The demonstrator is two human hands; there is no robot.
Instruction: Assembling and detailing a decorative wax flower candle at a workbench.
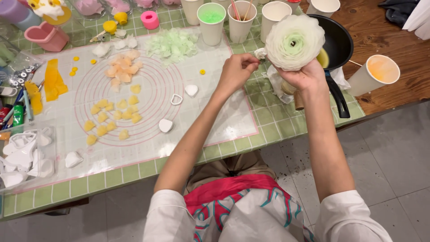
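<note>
Now | right hand [309, 77] held layered white-and-green wax flower [294, 41] above green tiled bench [268, 127] | left hand [236, 71] fingers pinched small white petal [260, 53] at flower's rim | step, judged: adding petal | next needs pressing petal flush.

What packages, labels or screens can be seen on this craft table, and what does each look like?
Clear plastic bag: far left of the table, crumpled, see-through, small dark bits inside.
Clear plastic box: near left corner, rectangular, transparent, filled with white heart-shaped cutters.
Green tube: left edge, slim, green with a dark end.
No screens or signs show. The hands hold a white-and-green flower, not a package.
</note>
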